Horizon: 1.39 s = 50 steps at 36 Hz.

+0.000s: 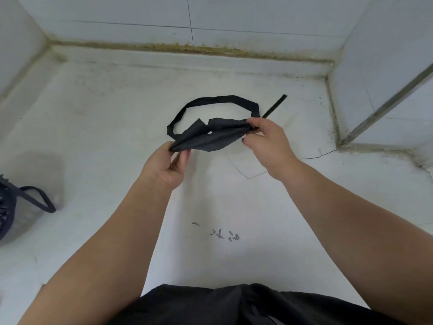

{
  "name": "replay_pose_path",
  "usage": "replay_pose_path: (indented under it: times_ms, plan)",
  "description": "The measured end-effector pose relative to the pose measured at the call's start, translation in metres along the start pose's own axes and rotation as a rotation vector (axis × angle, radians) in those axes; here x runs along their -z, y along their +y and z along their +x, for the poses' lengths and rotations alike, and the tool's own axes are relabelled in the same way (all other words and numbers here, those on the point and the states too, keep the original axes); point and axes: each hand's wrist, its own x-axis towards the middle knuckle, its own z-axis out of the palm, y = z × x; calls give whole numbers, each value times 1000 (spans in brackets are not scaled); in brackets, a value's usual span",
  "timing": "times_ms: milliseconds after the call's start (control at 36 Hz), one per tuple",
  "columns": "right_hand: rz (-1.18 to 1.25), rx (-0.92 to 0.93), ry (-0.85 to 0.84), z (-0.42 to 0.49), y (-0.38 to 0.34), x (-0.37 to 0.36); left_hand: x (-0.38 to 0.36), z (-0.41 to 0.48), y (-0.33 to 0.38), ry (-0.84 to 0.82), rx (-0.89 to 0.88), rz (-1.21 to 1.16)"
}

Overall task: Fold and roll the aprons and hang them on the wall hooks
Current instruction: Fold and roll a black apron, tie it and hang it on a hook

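Apron [210, 134], dark and gathered into a long bundle, hangs in the air between your hands, above the white bench [93, 137]. Nearest you, a few dark scraps [225, 236] lie on the bench. At the left edge stands a basket [7, 214] with a dark strap loop [52, 208] trailing out of it. Your left hand [166, 167] pinches the bundle's left end between thumb and curled fingers [185, 157]. Your right hand [269, 144] pinches the right end the same way. Beyond the bundle its neck strap [220, 99] arches in a loop, and one loose tie [275, 104] sticks out to the right. Behind stands a tiled wall [234, 12] with a grimy seam [187, 46] at its foot.
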Motion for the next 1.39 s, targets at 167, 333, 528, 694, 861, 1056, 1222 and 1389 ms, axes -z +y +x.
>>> replay_pose_path:
  times_ms: [167,333,528,694,861,1056,1222,1389]
  plan:
    - [-319,206,124,-3,-1,2,-7,-11,6,-43,66,39]
    - [-346,202,221,-7,2,-1,-11,-21,-3,60,-214,319]
    - [-284,109,234,-3,7,-3,-2,-13,-19,220,-821,1031]
    - [-293,70,173,-7,6,-8,-4,-17,-29,171,-904,1256]
    - [-294,76,66,-12,11,-19,-9,-14,-40,244,-960,1330]
    - [-421,54,103,-7,21,-21,-12,-6,-48,148,-970,1478]
    - [-427,27,93,-9,20,-16,-8,6,-49,-9,-851,1545]
    - [-501,55,-15,-19,23,-25,-9,12,-57,34,-956,1850]
